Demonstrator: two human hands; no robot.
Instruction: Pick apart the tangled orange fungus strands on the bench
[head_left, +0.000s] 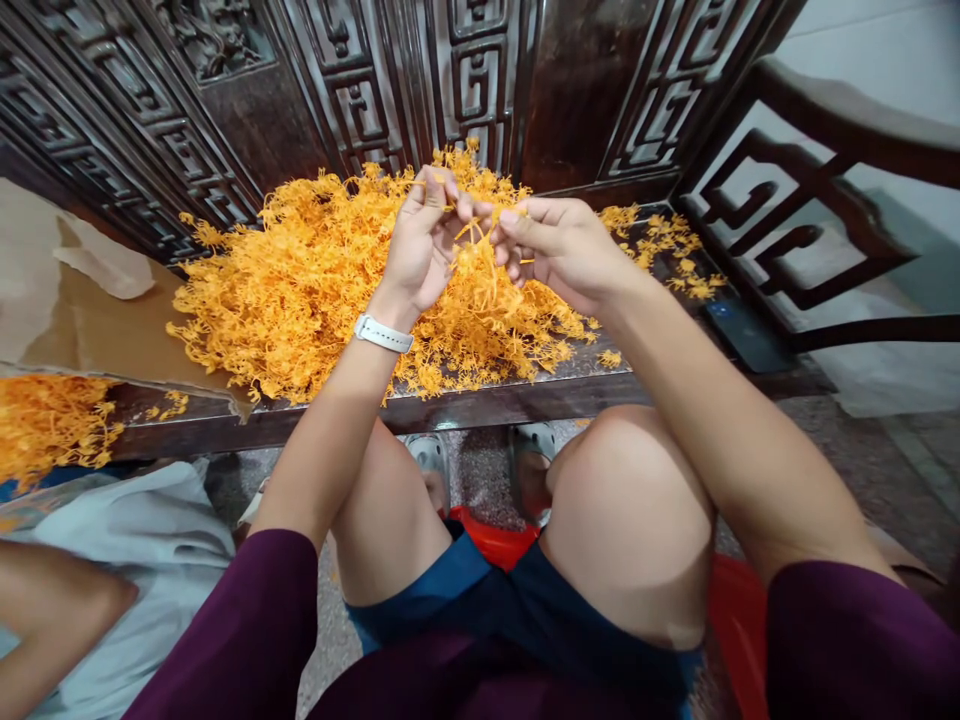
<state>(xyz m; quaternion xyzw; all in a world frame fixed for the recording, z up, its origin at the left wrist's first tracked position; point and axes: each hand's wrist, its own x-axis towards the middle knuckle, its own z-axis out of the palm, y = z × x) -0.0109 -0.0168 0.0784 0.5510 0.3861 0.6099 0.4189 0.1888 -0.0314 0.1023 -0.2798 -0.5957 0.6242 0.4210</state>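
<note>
Close together, my two hands worked above the front of the table in the head view. My left hand (421, 245) had its fingers bent, with the thumb and fingertips pinching a thin orange strand; my right hand (562, 245) came in from the other side, thumb and forefinger pressed together on an orange strand (471, 231) too. Their fingertips nearly met, and I could not tell whether both gripped the same piece.

Just behind and beneath them the orange pile (277, 285), a tangle of thin curly pieces, spread broadly over the dark wooden table (465, 408) and leaned toward a carved panel (247, 125). Some loose orange pieces (694, 287) lay apart from it on the right, with a dark phone-like object (742, 335) near them. On the left, a sheet of cardboard (124, 325) stood between the main pile and a second orange heap (52, 420).

I wore a pale watch band (384, 334) on my left wrist. Below, my knees pointed at the table, with a pair of grey clogs (429, 455) under its edge. At the lower left, another person's bent arm (60, 600) rested against a light shirt (150, 530).
</note>
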